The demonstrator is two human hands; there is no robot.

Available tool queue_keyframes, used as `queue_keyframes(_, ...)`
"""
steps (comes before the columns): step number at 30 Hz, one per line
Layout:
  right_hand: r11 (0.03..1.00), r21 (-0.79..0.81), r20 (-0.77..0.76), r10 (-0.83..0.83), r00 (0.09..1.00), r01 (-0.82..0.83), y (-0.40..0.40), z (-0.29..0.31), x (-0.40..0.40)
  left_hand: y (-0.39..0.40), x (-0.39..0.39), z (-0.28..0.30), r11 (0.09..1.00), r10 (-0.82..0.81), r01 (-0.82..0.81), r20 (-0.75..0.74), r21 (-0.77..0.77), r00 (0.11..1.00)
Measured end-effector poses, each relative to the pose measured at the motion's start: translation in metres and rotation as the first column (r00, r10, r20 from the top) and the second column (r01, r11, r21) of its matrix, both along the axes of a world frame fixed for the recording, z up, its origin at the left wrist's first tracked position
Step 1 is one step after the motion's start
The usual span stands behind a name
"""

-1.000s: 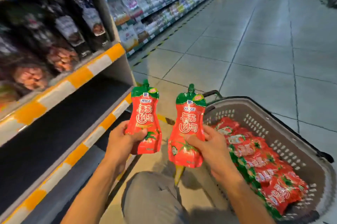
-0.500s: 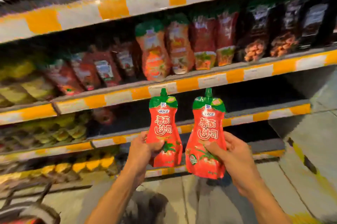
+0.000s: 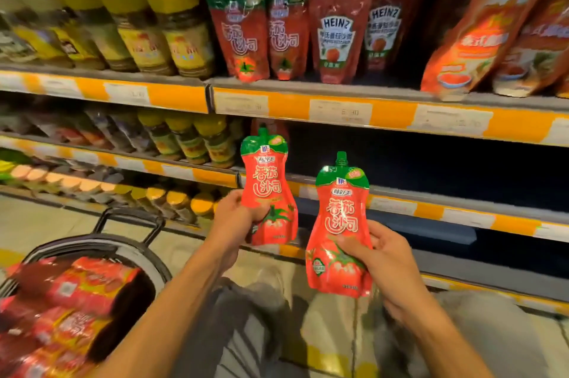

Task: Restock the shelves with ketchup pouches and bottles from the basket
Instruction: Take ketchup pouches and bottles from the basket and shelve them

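Two matching ketchup pouches are held upright before the shelves, red with green shoulders and a green spout cap on top, a tomato picture low on the front. The left pouch [image 3: 268,189] stands higher and farther, its lower left edge pinched; the right pouch [image 3: 338,223] sits lower and nearer, gripped at its lower right. They are near each other but apart. At near left the basket [image 3: 101,242] holds a blurred heap of red pouches [image 3: 77,294].
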State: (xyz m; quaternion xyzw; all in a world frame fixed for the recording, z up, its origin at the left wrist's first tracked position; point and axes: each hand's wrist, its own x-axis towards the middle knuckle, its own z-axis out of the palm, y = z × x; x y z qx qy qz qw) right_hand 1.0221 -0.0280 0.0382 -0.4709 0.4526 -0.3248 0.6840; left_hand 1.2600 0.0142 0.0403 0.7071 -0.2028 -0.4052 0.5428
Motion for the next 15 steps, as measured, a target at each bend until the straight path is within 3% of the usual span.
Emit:
queue_keyframes(8, 0.997, 0.015, -0.078, -0.080, 0.994, 0.081, -0.055, -0.021, 0.061, -0.070, 0.065, -0.026, 0.994, 0.008, 0.005, 0.117, -0.108, 0.993)
queue_keyframes(15, 0.995, -0.083, -0.117, -0.060, 0.991, 0.050, -0.097, -0.022, 0.091, -0.112, 0.093, -0.045, 0.978, 0.019, 0.020, 0.186, -0.207, 0.982)
